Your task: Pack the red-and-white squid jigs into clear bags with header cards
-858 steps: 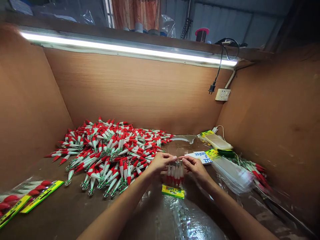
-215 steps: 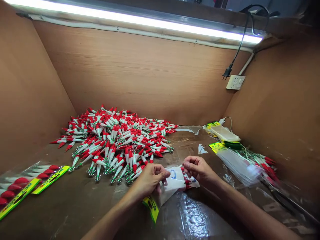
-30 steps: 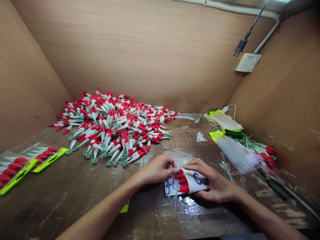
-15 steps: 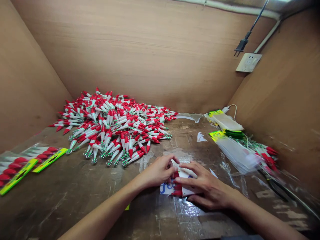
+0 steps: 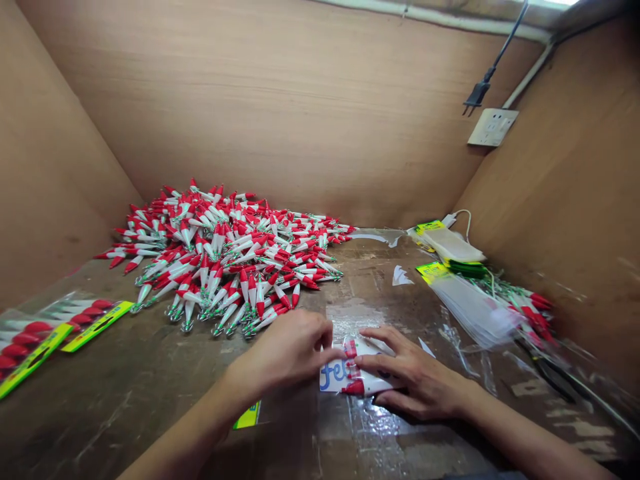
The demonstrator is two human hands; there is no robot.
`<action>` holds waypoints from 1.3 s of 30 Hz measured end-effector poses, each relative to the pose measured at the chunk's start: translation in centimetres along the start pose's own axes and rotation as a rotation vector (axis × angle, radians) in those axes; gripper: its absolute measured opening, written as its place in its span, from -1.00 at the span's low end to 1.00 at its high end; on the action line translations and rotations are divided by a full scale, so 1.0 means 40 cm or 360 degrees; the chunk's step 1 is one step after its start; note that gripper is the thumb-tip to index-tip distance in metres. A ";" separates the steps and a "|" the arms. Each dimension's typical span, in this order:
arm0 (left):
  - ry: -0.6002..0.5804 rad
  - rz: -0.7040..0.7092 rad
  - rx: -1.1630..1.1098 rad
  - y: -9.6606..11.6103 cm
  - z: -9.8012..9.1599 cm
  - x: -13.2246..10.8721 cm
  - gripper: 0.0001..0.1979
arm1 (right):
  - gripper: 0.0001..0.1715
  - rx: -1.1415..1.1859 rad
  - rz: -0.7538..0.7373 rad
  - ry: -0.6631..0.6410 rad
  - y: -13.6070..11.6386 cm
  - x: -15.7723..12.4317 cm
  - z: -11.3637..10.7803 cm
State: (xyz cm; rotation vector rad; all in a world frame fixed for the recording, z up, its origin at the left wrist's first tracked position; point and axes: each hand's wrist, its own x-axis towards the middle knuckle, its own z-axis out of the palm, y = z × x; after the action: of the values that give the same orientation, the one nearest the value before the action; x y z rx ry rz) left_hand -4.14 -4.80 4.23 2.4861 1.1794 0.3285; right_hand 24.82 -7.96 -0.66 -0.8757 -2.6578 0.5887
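Before you: red-ended lures [image 5: 353,388] on a lettered card [image 5: 327,380] upon the table [image 5: 295,443]; your right hand [image 5: 415,373], fingers spread over them; your left hand [image 5: 295,350], curled at the card's edge, grip untellable; step, seemingly alignment; next move, probably calling for steady pressure.

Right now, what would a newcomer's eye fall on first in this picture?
The large heap of red-and-white lures strikes first, at the back left of the table. Nearer, the right hand is spread over a blue-lettered white card, and the left hand is at its left end. Packets with yellow labels lie at the far left.
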 end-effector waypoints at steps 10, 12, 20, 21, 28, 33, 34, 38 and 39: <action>-0.0200 0.0257 0.0421 0.095 0.127 -0.014 -0.79 | -0.25 0.0037 0.0029 0.0065 0.009 0.006 0.011; -0.0186 0.0276 0.0458 0.101 0.126 -0.015 -0.84 | -0.18 0.0052 0.0036 0.0069 0.012 0.004 0.014; -0.0084 0.0417 0.0512 0.122 0.141 -0.011 -0.93 | -0.02 0.0103 0.0026 0.0125 0.025 -0.004 0.015; -0.0083 0.0442 0.0520 0.125 0.144 -0.009 -0.92 | -0.05 0.0102 0.0024 0.0116 0.025 -0.004 0.013; 0.0044 0.0327 0.0135 0.106 0.123 -0.002 -0.63 | -0.28 0.0204 0.0069 0.0122 0.033 -0.006 0.014; 0.0045 0.0170 -0.0055 0.020 0.133 0.016 0.03 | -0.29 0.0324 -0.0009 0.0252 0.052 -0.004 0.023; -0.0008 0.0187 -0.0090 0.009 0.143 0.021 0.12 | -0.29 0.0338 -0.0035 0.0288 0.053 -0.004 0.026; -0.0093 0.0227 -0.0169 0.011 0.179 0.038 0.20 | -0.28 0.0329 -0.0127 0.0384 0.036 0.006 0.026; -0.0090 0.0228 -0.0183 0.019 0.183 0.040 0.20 | -0.27 0.0309 -0.0135 0.0385 0.024 0.011 0.021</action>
State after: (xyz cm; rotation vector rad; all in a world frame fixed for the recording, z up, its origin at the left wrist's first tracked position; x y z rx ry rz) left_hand 0.01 -5.63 -1.99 2.4674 0.9360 0.3518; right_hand 24.64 -7.23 -1.78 -0.7250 -2.3628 0.6617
